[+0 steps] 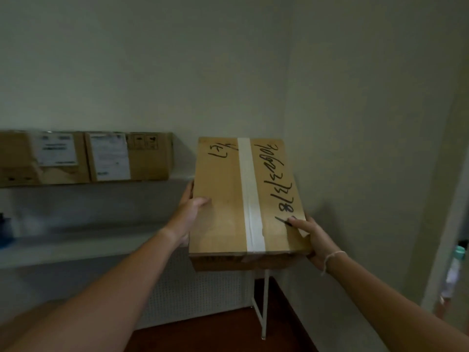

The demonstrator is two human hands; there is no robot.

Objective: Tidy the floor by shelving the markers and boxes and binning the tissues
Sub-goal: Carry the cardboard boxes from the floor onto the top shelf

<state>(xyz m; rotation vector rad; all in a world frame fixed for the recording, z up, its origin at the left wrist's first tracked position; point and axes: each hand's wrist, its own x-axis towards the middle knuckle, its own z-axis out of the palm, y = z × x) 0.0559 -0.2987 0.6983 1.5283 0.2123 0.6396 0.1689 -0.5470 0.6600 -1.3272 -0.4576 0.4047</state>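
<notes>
Dark brown floor lies nearest, under a white shelf leg and a perforated white panel. Above it, the left hand and right hand hold a taped cardboard box in the air, fingers clamped on its two sides, at the right end of the white shelf. Beyond, labelled cardboard boxes line the upper shelf against the pale corner walls.

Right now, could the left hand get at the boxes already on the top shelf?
Probably not: the left hand is busy gripping the taped box together with the right hand. The shelved boxes sit off to the left.
</notes>
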